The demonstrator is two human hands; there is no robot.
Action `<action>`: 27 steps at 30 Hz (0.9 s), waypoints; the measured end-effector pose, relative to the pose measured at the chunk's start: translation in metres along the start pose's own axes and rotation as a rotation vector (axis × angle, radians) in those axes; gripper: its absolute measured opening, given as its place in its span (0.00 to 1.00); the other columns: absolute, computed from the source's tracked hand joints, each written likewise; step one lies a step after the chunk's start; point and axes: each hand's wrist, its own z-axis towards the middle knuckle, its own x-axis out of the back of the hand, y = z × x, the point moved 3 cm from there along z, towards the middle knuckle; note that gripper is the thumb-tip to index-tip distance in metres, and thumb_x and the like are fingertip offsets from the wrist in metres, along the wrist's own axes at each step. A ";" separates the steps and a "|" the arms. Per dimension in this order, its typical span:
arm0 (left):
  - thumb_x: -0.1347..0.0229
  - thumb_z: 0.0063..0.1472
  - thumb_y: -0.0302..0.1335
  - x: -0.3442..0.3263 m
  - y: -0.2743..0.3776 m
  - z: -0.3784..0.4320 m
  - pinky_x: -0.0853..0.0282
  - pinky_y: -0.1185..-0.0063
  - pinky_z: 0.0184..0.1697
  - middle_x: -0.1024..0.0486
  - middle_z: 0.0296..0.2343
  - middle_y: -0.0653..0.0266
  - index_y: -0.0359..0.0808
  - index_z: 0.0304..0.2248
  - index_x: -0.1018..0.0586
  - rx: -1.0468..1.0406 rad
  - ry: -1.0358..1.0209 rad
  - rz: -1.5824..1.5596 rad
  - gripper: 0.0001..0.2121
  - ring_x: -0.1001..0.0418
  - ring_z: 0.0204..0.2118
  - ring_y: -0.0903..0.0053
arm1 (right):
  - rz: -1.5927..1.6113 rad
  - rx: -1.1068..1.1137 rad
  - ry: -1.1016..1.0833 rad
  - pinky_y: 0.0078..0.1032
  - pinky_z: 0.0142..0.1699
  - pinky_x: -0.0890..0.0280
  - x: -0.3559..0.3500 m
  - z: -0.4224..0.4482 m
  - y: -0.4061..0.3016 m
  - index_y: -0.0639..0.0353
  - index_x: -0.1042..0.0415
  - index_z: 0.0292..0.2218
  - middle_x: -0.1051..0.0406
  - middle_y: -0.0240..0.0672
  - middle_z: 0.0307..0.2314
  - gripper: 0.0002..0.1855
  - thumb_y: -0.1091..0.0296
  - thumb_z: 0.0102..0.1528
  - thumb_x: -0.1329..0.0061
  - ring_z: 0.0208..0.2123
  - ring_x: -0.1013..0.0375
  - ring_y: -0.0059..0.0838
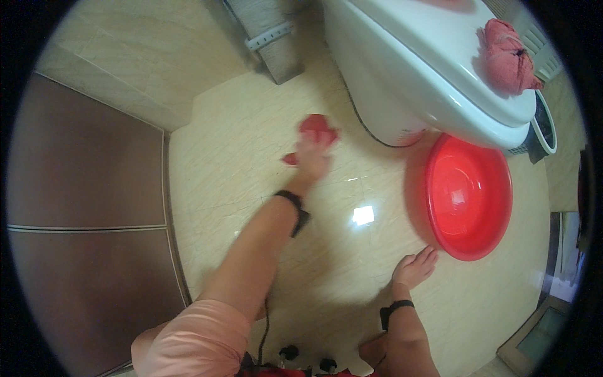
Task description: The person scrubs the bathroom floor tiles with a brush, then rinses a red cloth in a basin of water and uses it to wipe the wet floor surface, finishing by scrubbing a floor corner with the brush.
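My left hand (314, 158), blurred, is over a red cloth (314, 123) on the pale tiled floor (226, 179). The cloth bunches beneath the palm and fingers, and part of it sticks out to the left of the wrist. On the other side, my right hand (415, 267) holds nothing, its fingers stretched out and its thumb apart. Its fingertips lie close to the lower left rim of a red plastic basin (464, 202); whether they touch it I cannot tell. No objects show inside the basin.
A white toilet (377, 80) fills the upper right, with a crumpled pink cloth (511, 61) on its lid. Behind the basin stands a lined waste bin (541, 127). A brown door panel (89, 155) borders the left, and a covered pipe (266, 42) stands by the wall.
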 end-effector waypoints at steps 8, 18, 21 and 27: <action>0.46 0.55 0.38 -0.001 0.045 -0.013 0.56 0.53 0.60 0.52 0.60 0.48 0.43 0.60 0.43 -0.206 -0.272 0.111 0.34 0.55 0.63 0.51 | 0.034 0.003 -0.017 0.47 0.63 0.58 0.002 -0.001 -0.001 0.60 0.46 0.59 0.50 0.48 0.59 0.31 0.63 0.54 0.66 0.62 0.53 0.47; 0.54 0.60 0.44 0.105 -0.303 -0.159 0.62 0.60 0.64 0.59 0.61 0.43 0.41 0.62 0.55 0.920 -0.106 0.230 0.36 0.62 0.63 0.49 | 0.035 -0.021 -0.029 0.46 0.63 0.59 -0.002 -0.003 -0.005 0.61 0.48 0.59 0.51 0.48 0.59 0.33 0.64 0.53 0.64 0.62 0.54 0.47; 0.57 0.61 0.44 0.090 -0.261 -0.143 0.63 0.58 0.64 0.61 0.61 0.41 0.46 0.63 0.59 1.191 -0.179 0.113 0.36 0.64 0.63 0.46 | -0.004 -0.036 -0.003 0.46 0.63 0.60 0.002 0.005 0.003 0.61 0.48 0.59 0.51 0.47 0.59 0.33 0.64 0.53 0.64 0.62 0.54 0.47; 0.59 0.60 0.38 0.047 -0.144 -0.046 0.52 0.57 0.60 0.48 0.57 0.40 0.43 0.59 0.43 0.563 0.003 0.230 0.27 0.49 0.60 0.46 | 0.032 -0.031 -0.057 0.46 0.63 0.60 0.005 0.002 -0.006 0.60 0.48 0.60 0.51 0.46 0.60 0.33 0.64 0.52 0.63 0.62 0.54 0.46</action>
